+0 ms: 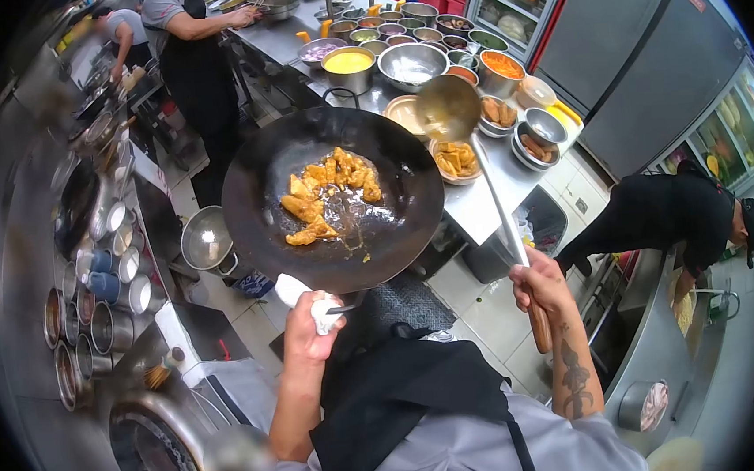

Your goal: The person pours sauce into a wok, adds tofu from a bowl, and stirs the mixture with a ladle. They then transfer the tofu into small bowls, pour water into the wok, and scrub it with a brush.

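Observation:
My left hand (312,331) is closed round the handle of a large dark wok (257,232), with a white cloth (323,316) between palm and metal. Glossy orange-brown food pieces (304,208) lie in an arc inside the wok, with oily liquid around them. In my right hand (542,286) is the long handle of a ladle (449,110). The ladle's bowl is above the counter's near edge, right of the wok. Just below it stand a pale round container (405,114) and a bowl of golden-brown pieces (457,160).
The steel counter (479,207) carries several ingredient bowls and a pot of yellow liquid (349,71). Several pots (111,327) and a burner (160,461) are at left. One person (659,213) bends at right; another (191,73) stands beyond the wok. A bin (494,257) sits below the counter.

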The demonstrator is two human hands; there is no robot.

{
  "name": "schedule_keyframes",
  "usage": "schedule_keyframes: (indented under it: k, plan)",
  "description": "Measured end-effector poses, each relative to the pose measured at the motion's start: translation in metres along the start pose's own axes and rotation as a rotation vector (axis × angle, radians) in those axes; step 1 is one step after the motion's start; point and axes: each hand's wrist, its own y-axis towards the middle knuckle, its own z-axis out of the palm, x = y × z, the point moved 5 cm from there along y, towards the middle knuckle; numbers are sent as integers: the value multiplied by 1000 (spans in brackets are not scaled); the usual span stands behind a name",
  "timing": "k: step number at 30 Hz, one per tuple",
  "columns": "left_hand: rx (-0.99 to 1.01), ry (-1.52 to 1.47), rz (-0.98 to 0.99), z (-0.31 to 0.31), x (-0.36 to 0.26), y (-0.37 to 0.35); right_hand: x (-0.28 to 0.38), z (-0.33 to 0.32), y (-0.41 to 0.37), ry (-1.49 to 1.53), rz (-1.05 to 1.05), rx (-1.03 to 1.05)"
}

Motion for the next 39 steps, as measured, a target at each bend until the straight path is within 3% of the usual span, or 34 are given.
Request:
schedule_keyframes:
  k: [5, 6, 9, 10, 15, 18, 22, 25, 29, 30, 31, 34, 37, 39]
  plan:
    - [24, 29, 10, -4, 2, -2, 28, 60, 24, -689, -239, 83]
    - [27, 21, 6, -5, 3, -3, 24, 70, 37, -935, -576, -6]
    - [36, -9, 7, -5, 4, -5, 8, 102, 45, -1024, -421, 59]
    - [34, -12, 4, -5, 4, -6, 2, 111, 42, -986, -492, 99]
    - [31, -66, 8, -16, 1, -7, 46, 148, -11, -989, -379, 378]
    - [12, -86, 31, -21, -1, -8, 49, 134, -15, -1002, -590, 254]
    - [-4, -65, 81, -24, -11, -10, 56, 119, -3, -1124, -686, 172]
    - [-23, -3, 155, -25, -16, -11, 51, 111, 8, -1161, -611, 120]
    - [-77, 104, 288, -22, -25, -12, 36, 128, 19, -988, -223, 206]
    - [-81, 126, 297, -22, -26, -11, 32, 144, 14, -892, -68, 234]
    - [-87, 146, 304, -22, -27, -10, 19, 157, 13, -694, -116, 367]
    - [-124, 162, 285, -32, -23, -3, 4, 206, -19, -279, 255, 555]
    - [-157, 115, 213, -48, -16, -1, 11, 227, -48, 87, 654, 602]
    - [-134, 55, 171, -57, -11, -6, 11, 220, -32, 118, 698, 622]
